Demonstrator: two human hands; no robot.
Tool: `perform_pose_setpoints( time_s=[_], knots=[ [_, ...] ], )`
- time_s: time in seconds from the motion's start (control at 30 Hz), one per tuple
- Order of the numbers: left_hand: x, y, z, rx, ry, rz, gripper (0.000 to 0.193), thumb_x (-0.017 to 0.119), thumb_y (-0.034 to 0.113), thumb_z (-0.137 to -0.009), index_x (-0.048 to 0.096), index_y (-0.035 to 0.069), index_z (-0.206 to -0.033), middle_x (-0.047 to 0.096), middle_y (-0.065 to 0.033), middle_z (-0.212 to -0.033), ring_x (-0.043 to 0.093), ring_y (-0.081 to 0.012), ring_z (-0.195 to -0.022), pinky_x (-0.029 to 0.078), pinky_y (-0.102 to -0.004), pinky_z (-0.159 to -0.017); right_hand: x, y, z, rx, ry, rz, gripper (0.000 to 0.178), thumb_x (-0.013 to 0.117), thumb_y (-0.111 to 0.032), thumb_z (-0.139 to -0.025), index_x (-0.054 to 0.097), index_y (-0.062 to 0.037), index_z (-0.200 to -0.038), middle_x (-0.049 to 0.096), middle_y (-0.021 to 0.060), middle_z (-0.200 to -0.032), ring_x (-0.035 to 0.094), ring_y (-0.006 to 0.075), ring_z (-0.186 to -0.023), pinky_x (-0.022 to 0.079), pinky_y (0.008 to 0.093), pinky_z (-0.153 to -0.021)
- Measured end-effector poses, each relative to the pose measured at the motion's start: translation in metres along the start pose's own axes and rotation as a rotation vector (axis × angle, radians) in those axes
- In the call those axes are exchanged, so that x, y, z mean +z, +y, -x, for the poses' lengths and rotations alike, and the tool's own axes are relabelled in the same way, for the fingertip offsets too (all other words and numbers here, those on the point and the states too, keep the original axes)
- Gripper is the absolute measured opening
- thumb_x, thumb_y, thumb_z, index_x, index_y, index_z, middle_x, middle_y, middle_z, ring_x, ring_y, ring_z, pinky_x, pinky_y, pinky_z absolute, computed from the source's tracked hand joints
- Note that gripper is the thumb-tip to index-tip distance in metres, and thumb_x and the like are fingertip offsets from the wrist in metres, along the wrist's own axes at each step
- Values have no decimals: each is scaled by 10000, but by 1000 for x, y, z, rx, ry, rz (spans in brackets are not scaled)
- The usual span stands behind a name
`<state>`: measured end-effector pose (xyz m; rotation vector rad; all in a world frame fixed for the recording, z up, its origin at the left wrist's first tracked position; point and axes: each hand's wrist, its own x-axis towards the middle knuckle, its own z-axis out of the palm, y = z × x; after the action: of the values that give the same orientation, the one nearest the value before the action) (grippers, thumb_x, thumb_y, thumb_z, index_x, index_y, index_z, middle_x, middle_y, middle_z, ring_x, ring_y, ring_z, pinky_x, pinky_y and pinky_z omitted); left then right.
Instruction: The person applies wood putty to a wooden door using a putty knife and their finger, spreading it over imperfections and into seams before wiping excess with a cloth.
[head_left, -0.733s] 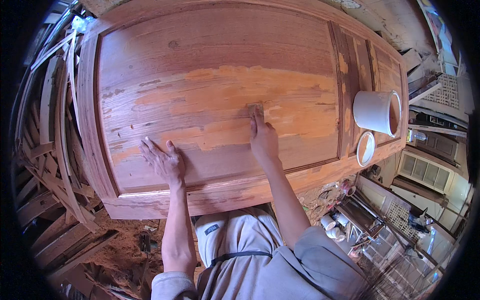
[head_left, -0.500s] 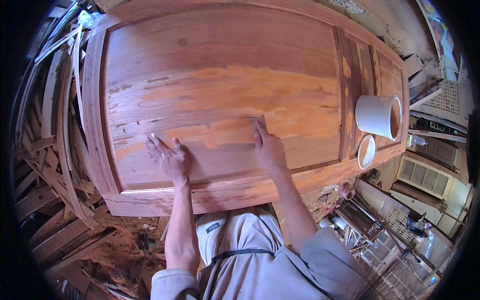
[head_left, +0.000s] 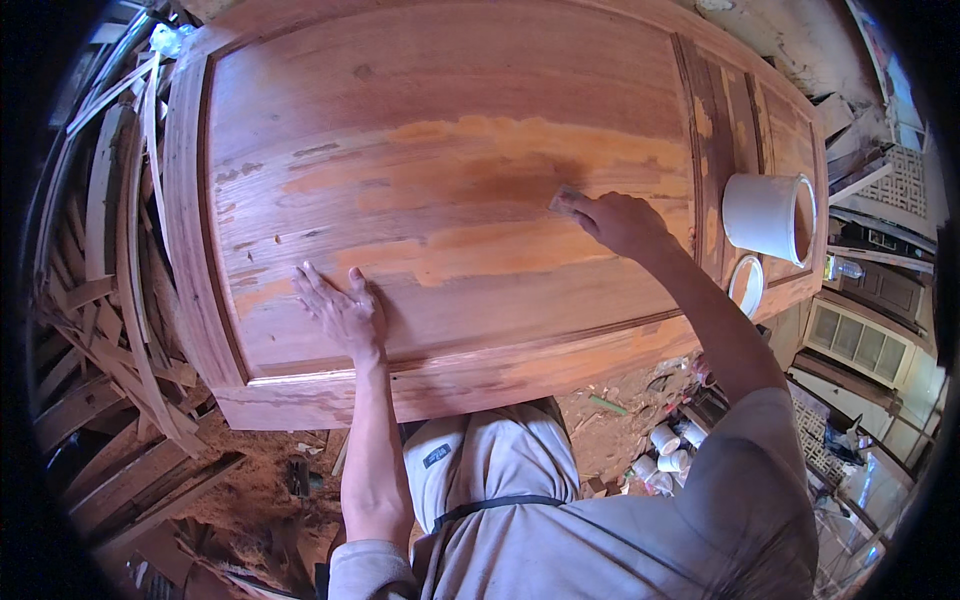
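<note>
A large panelled wooden door [head_left: 420,60] lies flat in front of me, its broad panel streaked with orange filler [head_left: 470,250]. My left hand [head_left: 345,312] rests on the panel's near left part, fingers spread and nothing in it. At the right of the middle, my right hand [head_left: 622,222] grips a small flat putty scraper [head_left: 568,200] and holds it against the panel, over the filler. The fingers cover part of the scraper, so its full shape is hidden. A white bucket [head_left: 762,218] stands on the door to the right, with a round white lid [head_left: 746,285] smeared with orange beside it.
Scrap boards and strips [head_left: 125,270] lean in a pile on the left. Sawdust covers the floor [head_left: 265,470] below the door. Several small white containers [head_left: 668,450] stand on the floor at the lower right, near a pale paned frame [head_left: 858,340].
My right hand has moved the scraper away from me and to the right across the panel. The upper filler band now looks thinner and darker there. My left hand stays almost in place.
</note>
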<state>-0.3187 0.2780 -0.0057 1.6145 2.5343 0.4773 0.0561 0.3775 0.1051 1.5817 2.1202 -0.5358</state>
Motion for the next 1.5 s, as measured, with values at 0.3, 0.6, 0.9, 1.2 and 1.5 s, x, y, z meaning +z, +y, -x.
perform_pose_setpoints(
  time_s=[0.3, 0.6, 0.9, 1.2, 1.5],
  knots=[
    [-8, 8, -3, 17, -29, 5, 734, 506, 426, -959, 253, -9, -1494, 254, -252, -1542, 210, -389, -1449, 168, -508, -1177, -3, 26, 73, 171, 108, -586, 368, 515, -265, -1001, 529, -167, -1356, 690, 116, -1128, 688, 292, -936, 542, 411, -811],
    [-1, 9, 3, 23, 10, -44, 760, 521, 460, -951, 264, -7, -1492, 250, -244, -1548, 239, -397, -1434, 196, -488, -1175, 121, -86, 149, 540, 331, -1868, 503, 500, -343, -1019, 379, -156, -1470, 455, 0, -585, 445, 93, -393, 411, 254, -379],
    [-2, 11, 13, 120, 78, 14, 769, 473, 473, -982, 217, -39, -1496, 209, -274, -1552, 205, -394, -1447, 181, -488, -1181, 118, -61, 189, 510, 382, -2091, 534, 486, -386, -1017, 380, -107, -1460, 466, 8, -613, 454, 96, -407, 414, 249, -389],
    [-4, 74, 109, -103, 26, 185, 753, 435, 458, -1002, 210, -79, -1478, 198, -299, -1537, 186, -411, -1442, 178, -493, -1179, 118, 42, 184, 530, 510, -1967, 480, 478, -322, -1030, 402, -93, -1445, 463, -5, -613, 445, 65, -408, 399, 223, -377],
    [55, 89, 94, -390, 293, -158, 722, 412, 496, -997, 305, -79, -1419, 392, -293, -1427, 368, -420, -1336, 296, -484, -1111, 113, 107, 111, 162, 791, -895, 493, 532, -176, -981, 392, -121, -1451, 611, 195, -755, 637, 359, -644, 525, 469, -570]
  ],
)
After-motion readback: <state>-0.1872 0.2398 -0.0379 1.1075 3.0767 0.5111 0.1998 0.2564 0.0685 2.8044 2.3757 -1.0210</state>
